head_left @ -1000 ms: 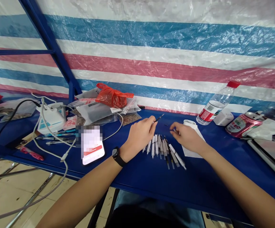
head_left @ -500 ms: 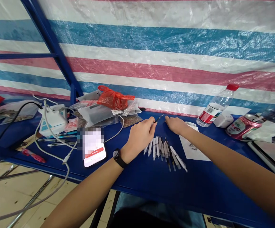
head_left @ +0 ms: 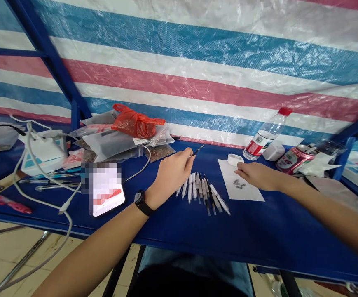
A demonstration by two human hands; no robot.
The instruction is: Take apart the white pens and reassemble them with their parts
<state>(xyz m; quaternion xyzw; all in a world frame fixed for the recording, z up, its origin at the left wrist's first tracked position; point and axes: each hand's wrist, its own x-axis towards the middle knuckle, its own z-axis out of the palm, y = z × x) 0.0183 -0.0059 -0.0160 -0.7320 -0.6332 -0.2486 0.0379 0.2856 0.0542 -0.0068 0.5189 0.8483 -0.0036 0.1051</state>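
My left hand, with a black watch on the wrist, is closed on a thin dark pen refill whose tip points up and right. Just right of it lies a row of several white pen parts on the blue table. My right hand rests on a white paper sheet, its fingers curled and pinched near a pile of small dark springs. Whether anything sits in that pinch is too small to make out. A small white cap lies just beyond the fingers.
A phone lies left of my left arm, with white cables, a white charger box and pens beyond. Plastic bags and a red bag sit at the back. A water bottle, a can and tissue stand right.
My right hand drew back from the far middle of the table to the white paper by the springs. My left hand kept its grip on the refill. The view shifted right.
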